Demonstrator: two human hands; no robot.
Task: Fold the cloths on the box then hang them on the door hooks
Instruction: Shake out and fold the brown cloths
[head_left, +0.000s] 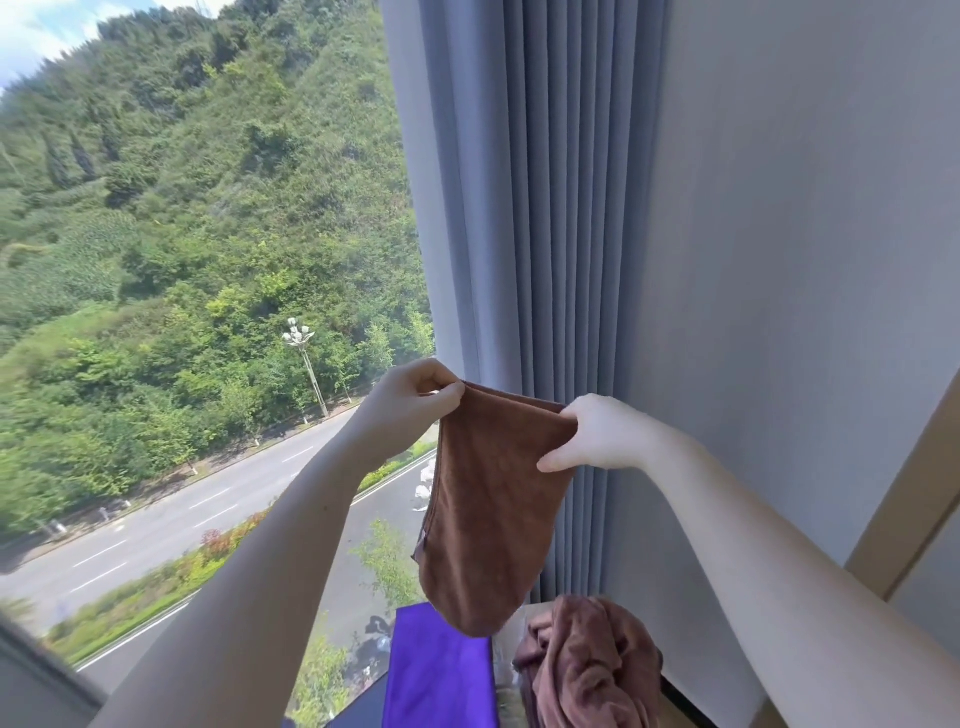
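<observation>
A brown cloth hangs doubled in mid-air in front of the window, held up by its top edge between a person's two raised hands. The left hand pinches the left top corner between thumb and curled fingers; the right hand grips the right top corner, its thumb spread down across the near face of the fabric. The cloth's lower end droops free, just above a purple cloth laid flat below it. Right of the purple one, a second brown cloth lies crumpled in a heap on what appears to be the box, of which only a pale strip shows.

Behind the hands, a grey-blue curtain falls in pleats beside a plain wall, and the window looks out over a wooded hillside and a road.

The work seems to be in its folding stage: one cloth is halved and suspended, the heap untouched. The next move would likely call for bringing the two held corners together, or lowering the cloth onto the box to fold it again, keeping the edges aligned so the limp fabric does not slip askew. No door hooks are in view.
</observation>
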